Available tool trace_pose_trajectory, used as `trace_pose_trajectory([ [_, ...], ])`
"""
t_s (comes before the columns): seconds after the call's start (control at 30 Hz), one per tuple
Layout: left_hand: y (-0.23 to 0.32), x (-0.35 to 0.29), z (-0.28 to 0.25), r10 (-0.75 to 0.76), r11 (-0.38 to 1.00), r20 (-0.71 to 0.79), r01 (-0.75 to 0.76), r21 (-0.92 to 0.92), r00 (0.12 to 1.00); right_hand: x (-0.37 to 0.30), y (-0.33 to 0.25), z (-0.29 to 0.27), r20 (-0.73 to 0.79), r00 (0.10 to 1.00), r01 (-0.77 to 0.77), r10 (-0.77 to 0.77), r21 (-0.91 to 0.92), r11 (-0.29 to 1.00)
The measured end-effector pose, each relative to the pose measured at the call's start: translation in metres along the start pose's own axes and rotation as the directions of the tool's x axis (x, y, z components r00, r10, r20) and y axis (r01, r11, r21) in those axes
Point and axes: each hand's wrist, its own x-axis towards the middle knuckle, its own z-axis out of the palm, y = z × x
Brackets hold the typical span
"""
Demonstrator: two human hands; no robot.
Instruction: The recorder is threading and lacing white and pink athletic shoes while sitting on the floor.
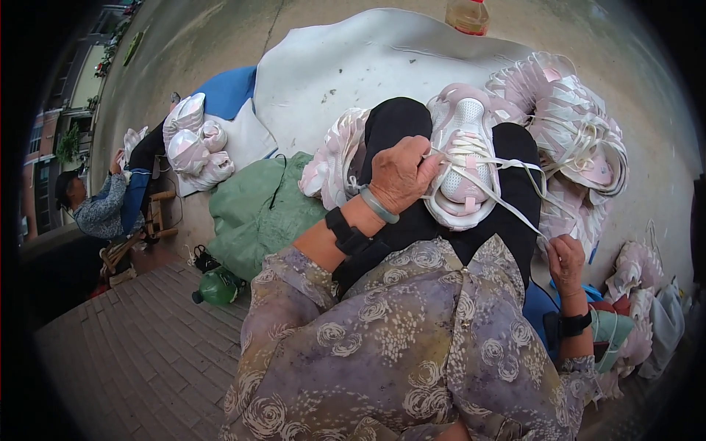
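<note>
A white and pink sneaker (pixel 462 192) lies between my knees, its toe pointing away from me. White shoelaces (pixel 518 213) run loosely through its eyelets and trail off to the right. At the shoe's left side my left hand (pixel 403 175) is closed, thumb and fingertips pinching a lace near the eyelets. Lower and farther right, my right hand (pixel 568 259) pinches the end of a lace, which stretches back toward the shoe. The fingertips of both hands partly hide what they grip.
Stacked pink and white sneakers (pixel 581 136) stand at the right, with more (pixel 338 158) by my left knee. A white sheet (pixel 368 59) covers the ground ahead. A green sack (pixel 246 195) and green bottle (pixel 218 288) lie left. Another person (pixel 107 202) sits far left beside wrapped shoes (pixel 195 147).
</note>
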Motion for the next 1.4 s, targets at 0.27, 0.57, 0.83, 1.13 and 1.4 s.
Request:
trace_pose_trajectory([
  [0.27,-0.020,0.015,-0.007,-0.106,0.993,0.159,0.112,-0.030,0.982,0.056,-0.032,0.012,-0.129,0.984,0.140,-0.127,0.104,0.985],
  [0.57,-0.017,0.027,-0.019,-0.112,0.341,0.671,0.663,-0.666,0.733,0.089,-0.065,0.023,-0.031,0.955,0.296,-0.295,0.149,0.943],
  [0.83,-0.025,0.030,-0.021,-0.108,0.524,0.710,0.647,-0.554,0.696,0.081,-0.061,0.010,-0.050,0.947,0.320,-0.316,0.123,0.939],
  [1.13,-0.007,0.027,-0.013,-0.173,0.783,0.563,0.460,-0.420,0.808,0.019,-0.015,-0.021,-0.030,0.992,0.118,-0.122,-0.106,0.987],
  [1.4,0.021,0.031,-0.001,0.036,0.979,0.246,0.016,-0.204,0.969,0.078,-0.057,0.003,-0.116,0.993,0.081,-0.031,0.460,0.884],
])
